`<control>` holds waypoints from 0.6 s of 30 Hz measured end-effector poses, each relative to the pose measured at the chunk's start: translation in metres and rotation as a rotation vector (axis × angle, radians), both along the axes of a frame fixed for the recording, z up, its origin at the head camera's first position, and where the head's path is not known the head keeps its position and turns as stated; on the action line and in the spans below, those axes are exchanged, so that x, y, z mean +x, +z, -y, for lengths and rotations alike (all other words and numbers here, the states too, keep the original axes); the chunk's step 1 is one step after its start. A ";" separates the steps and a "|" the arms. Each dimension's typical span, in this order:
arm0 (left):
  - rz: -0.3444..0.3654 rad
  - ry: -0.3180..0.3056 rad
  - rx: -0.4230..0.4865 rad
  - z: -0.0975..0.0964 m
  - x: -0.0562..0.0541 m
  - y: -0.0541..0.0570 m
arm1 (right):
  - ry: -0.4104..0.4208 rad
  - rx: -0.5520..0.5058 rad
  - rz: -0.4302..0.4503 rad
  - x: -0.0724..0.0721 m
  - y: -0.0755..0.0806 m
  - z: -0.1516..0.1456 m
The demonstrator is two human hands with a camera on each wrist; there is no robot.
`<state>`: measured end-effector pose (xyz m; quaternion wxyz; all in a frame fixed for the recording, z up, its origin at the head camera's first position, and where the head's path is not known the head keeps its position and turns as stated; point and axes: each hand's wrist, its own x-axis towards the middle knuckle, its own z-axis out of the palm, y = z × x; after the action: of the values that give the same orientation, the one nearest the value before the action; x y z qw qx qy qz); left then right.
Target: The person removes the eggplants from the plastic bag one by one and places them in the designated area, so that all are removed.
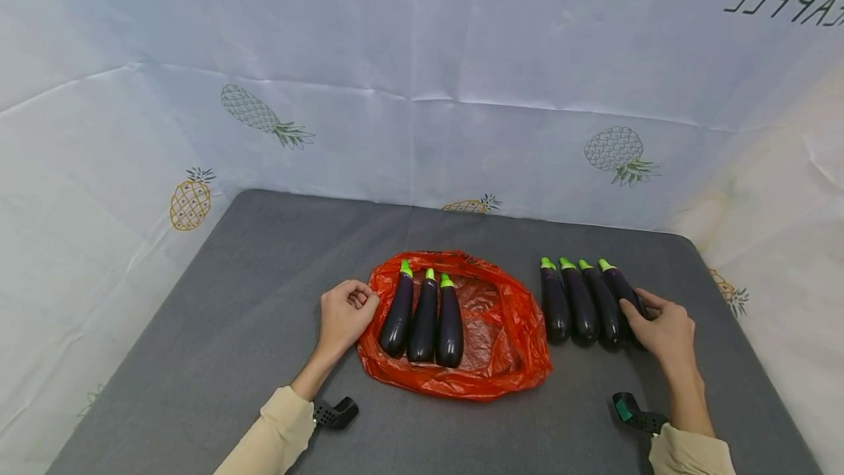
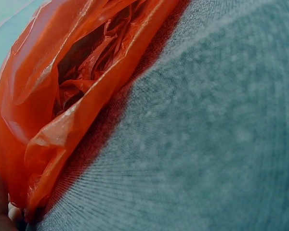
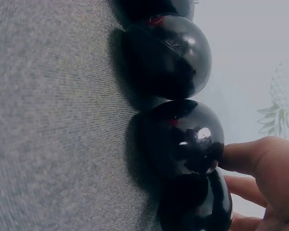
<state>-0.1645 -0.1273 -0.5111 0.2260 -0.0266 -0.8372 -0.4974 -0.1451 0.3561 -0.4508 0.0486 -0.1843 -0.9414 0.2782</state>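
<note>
A red plastic bag (image 1: 484, 314) lies spread with its mouth wide, and three dark purple eggplants (image 1: 423, 321) with green stem ends rest side by side in its left part. At the bag's left rim, my left hand (image 1: 346, 314) pinches the plastic with curled fingers; the left wrist view shows the bag's edge (image 2: 53, 139) drawn toward that hand. To the right, several more eggplants (image 1: 580, 306) stand in a close row. My right hand (image 1: 667, 332) grips the rightmost eggplant (image 1: 617, 284) near its lower half, thumb on its left side and fingers on its right.
A grey cloth-covered table (image 1: 297, 240) carries everything. Behind and beside it hangs a white curtain (image 1: 428, 145) printed with pineapples. A black wrist mount (image 1: 336, 413) juts from the left sleeve, and another mount (image 1: 636, 414) from the right.
</note>
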 end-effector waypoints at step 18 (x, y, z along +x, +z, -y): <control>-0.016 0.005 -0.009 0.000 -0.001 -0.001 | -0.050 -0.017 -0.113 0.006 0.012 0.008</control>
<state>-0.1653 -0.1271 -0.5119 0.2340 -0.0295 -0.8375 -0.4930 -0.1387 0.3485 -0.4388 0.1073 -0.1922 -0.9299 0.2947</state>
